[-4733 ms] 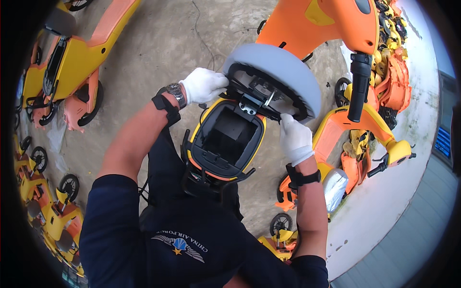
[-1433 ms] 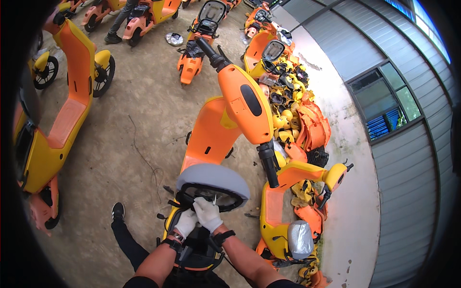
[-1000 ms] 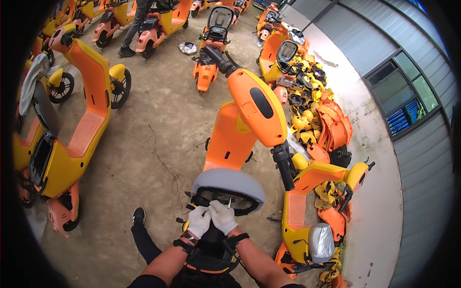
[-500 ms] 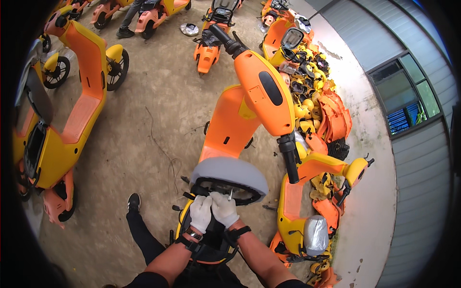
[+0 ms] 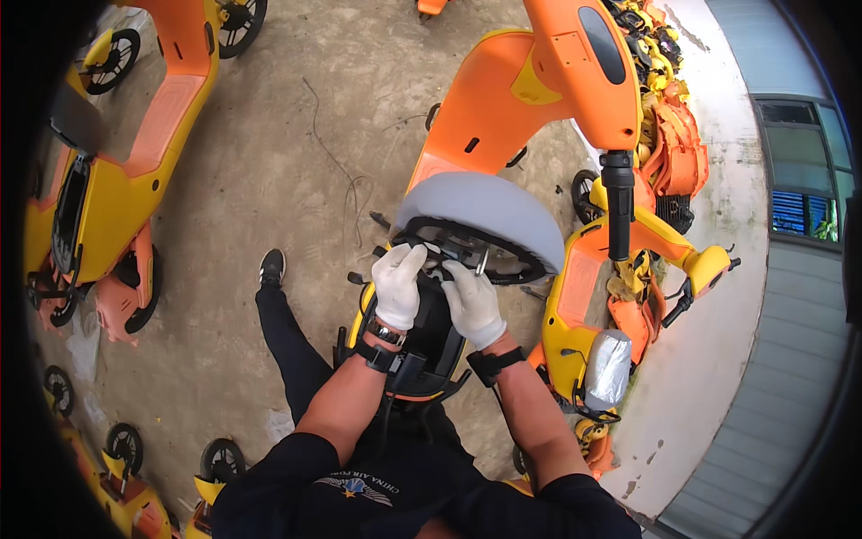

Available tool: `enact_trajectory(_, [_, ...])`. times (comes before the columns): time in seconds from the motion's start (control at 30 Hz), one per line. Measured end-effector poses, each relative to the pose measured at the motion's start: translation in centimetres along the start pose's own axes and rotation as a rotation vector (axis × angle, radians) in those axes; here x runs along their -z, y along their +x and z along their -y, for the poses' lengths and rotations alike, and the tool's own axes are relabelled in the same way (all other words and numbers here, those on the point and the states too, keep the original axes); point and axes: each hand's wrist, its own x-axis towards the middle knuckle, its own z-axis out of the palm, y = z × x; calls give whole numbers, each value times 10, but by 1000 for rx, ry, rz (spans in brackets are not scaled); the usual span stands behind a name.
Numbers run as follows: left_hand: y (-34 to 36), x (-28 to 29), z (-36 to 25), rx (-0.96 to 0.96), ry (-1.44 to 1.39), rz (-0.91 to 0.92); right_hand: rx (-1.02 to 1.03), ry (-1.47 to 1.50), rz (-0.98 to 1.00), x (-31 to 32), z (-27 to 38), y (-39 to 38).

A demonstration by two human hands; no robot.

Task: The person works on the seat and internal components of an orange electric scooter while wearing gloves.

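Observation:
The grey seat of an orange and yellow scooter is tipped up, its dark underside facing me. My left hand, in a white glove, is closed with its fingertips at the seat's lower edge; what it pinches is too small to make out. My right hand, gloved too, has its fingers bent together beside it, close to small dark parts under the seat. A thin metal rod sticks up just behind the right fingers. Below both hands lies the open black storage compartment.
Another yellow and orange scooter stands close on the right, a silver-covered seat on it. Behind it are piled loose orange panels. More scooters stand at the left. A thin wire lies on the concrete floor.
The view has tilted down and shifted left, so the scooter sits higher and farther right. My hands, which were together, have moved apart under the seat edge.

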Motion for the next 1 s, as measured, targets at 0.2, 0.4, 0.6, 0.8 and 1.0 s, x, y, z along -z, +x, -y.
enact_trajectory(0.2, [-2, 3, -2, 415, -630, 118, 97, -86, 147, 18, -11, -4])
enact_trajectory(0.4, [12, 4, -2, 484, -653, 388, 234, -160, 417, 41, -14, -2])
enact_trajectory(0.6, [28, -3, -4, 496, -526, 547, 358, -220, 509, 62, -17, 9])
enact_trajectory(0.8, [38, 1, -10, -375, 404, 679, 273, -374, 559, 65, -40, 1])
enact_trajectory(1.0, [31, -6, 10, -490, 436, 651, 49, 137, 95, 49, 8, -7])
